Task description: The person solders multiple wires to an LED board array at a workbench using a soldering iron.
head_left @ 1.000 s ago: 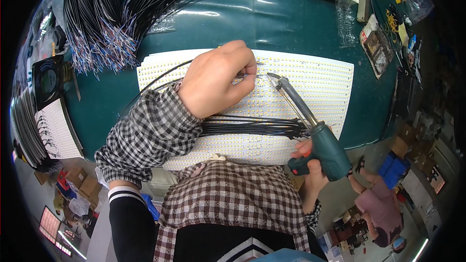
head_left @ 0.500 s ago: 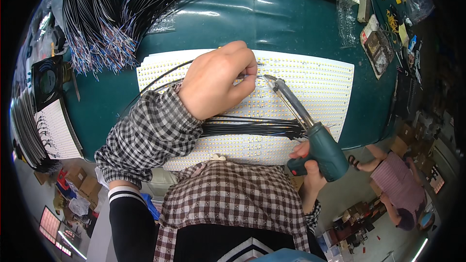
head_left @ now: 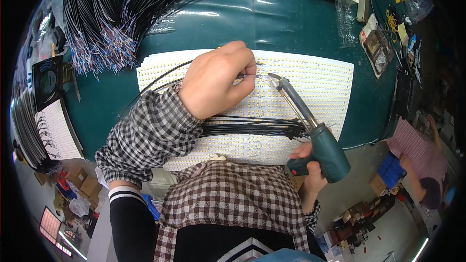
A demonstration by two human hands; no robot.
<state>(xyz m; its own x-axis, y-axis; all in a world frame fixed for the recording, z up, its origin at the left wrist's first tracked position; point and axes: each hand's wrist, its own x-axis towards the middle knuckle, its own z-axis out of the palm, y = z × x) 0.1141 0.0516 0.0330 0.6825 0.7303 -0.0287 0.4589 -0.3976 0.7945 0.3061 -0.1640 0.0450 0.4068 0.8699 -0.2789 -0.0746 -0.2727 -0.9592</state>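
The left hand (head_left: 218, 84) is pinching a thin black wire (head_left: 155, 81) at frame centre, over the white LED strip panel (head_left: 315, 84). The right hand (head_left: 308, 165) is gripping a teal-handled soldering iron (head_left: 310, 126) at lower right, its tip lying just beside the left fingertips.

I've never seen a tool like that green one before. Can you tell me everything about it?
The soldering iron has a thick dark-green handle, plastic by its look, and a long grey metal shaft ending in a thin tip. The right hand holds the handle near the table's front edge. The shaft slants up and left over the white LED panel; its tip sits close to the left hand fingertips, which pinch a thin wire. Whether the tip touches the panel is unclear.
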